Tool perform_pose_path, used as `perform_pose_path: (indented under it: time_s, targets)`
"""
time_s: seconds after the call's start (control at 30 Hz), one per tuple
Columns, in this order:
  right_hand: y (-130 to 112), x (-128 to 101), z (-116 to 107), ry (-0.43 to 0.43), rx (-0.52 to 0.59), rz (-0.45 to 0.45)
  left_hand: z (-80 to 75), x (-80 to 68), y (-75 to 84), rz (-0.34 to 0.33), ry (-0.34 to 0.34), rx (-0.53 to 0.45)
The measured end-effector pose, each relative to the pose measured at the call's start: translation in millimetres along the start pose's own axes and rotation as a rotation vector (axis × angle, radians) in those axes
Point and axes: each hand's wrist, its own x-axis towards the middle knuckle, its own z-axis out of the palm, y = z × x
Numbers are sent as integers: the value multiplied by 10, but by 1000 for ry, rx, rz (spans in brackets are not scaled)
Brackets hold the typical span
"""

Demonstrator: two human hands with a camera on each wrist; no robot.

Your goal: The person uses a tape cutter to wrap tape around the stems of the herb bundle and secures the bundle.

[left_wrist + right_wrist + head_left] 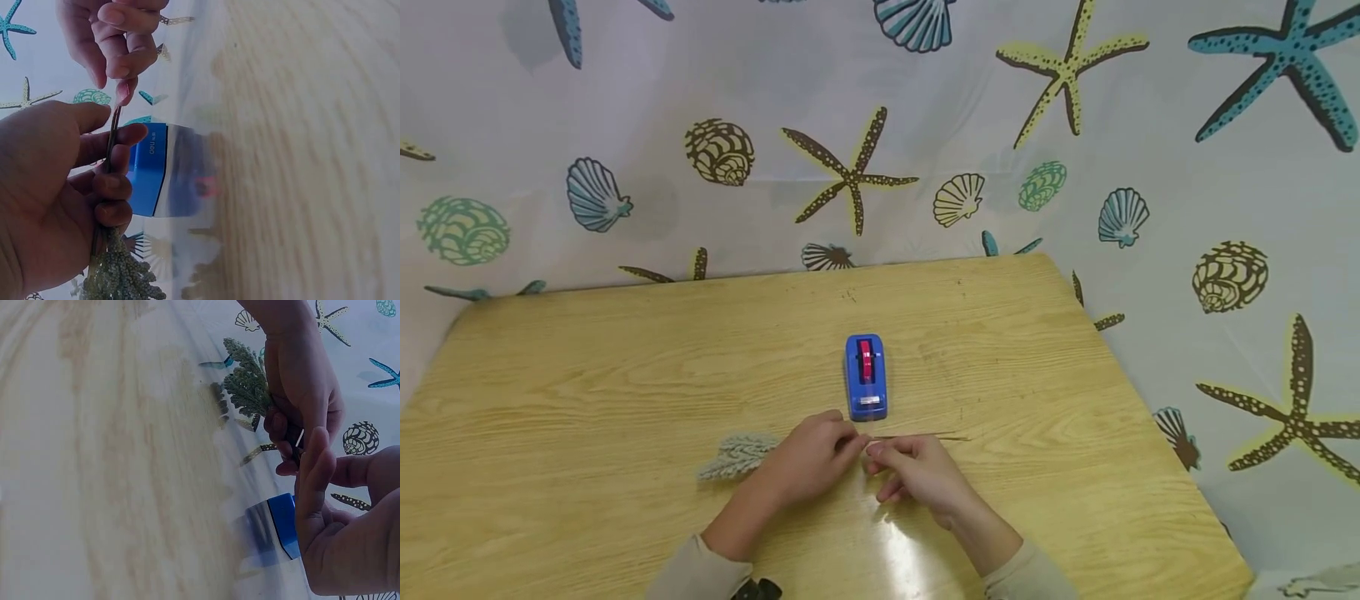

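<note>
Sprig [737,456] looks featherlight and brittle, best held by its thin stem, which left hand [808,461] grips and right hand [917,472] pinches.

A: Right wrist view. What fills the near side?

B: The right hand [350,531], low right, fingers pointing up toward the left hand [300,387]. Its fingertip meets the left hand's curled fingers.

A: What does the left hand hold?

B: A grey-green feathery sprig [247,384], gripped at the base; the frond fans out to the left, above the wooden table [94,456].

A: Anything else?

B: A blue tape dispenser [281,526], partly behind the right hand, reflected in the tabletop. A shell-and-starfish curtain [369,356] behind.
</note>
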Motion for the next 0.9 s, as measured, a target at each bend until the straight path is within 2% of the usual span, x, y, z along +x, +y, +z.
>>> perform_pose_path:
  time_s: [0.27, 0.4, 0.47, 0.53, 0.6, 0.67, 0.7, 0.77, 0.9]
  targets:
    - [17, -11, -28, -12, 41, 40, 18, 24, 5, -16, 40, 14]
    - [-17, -69, -81, -17, -29, 17, 28, 25, 7, -27, 32, -3]
    - [-64, -91, -94, 7, -209, -117, 23, 32, 7, -29, 28, -7]
    - [-112, -88, -89, 82, -510, -300, 18, 39, 6, -33, 27, -8]
    - [-153, -61, -69, 193, -860, -456, 11, 44, 8, -40, 22, -8]
    - [-168, -13, -42, 297, -1161, -555, 7, 47, 9, -51, 11, -9]
    - [-167, 10, -31, 314, -1258, -575, 6, 48, 10, -56, 5, -9]
    - [-164, 46, -9, 322, -1373, -605, -1, 46, 17, -63, -6, -12]
    - [-148, 96, 7, 372, -1452, -677, -13, 45, 18, -37, 0, -29]
